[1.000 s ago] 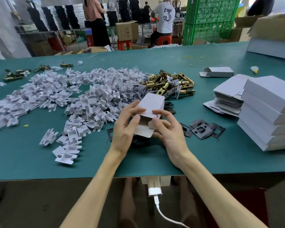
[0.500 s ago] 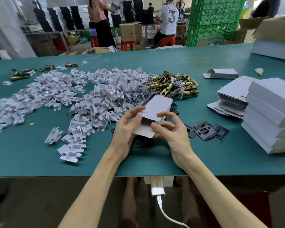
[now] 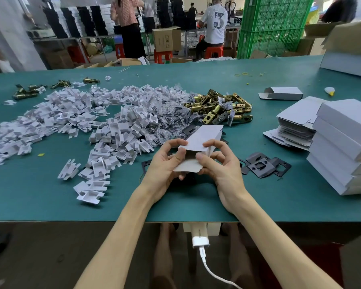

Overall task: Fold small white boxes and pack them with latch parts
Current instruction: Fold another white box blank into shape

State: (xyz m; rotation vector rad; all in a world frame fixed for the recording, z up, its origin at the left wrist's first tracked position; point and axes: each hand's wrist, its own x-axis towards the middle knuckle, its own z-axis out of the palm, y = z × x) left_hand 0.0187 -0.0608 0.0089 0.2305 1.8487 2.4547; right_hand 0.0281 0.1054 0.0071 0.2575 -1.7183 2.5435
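Both thumbs have drawn together at the near, open end of the small white cardboard box point(image 3: 204, 135), held above the green table mat point(image 3: 50, 195). The left hand point(image 3: 165, 165) and right hand point(image 3: 222, 166) pinch it, fingers curled; its end flap looks untucked, so folding isn't finished.

White box point(image 3: 204, 136), brass latches point(image 3: 219, 109), black plates point(image 3: 261, 166), teal table point(image 3: 196, 80).
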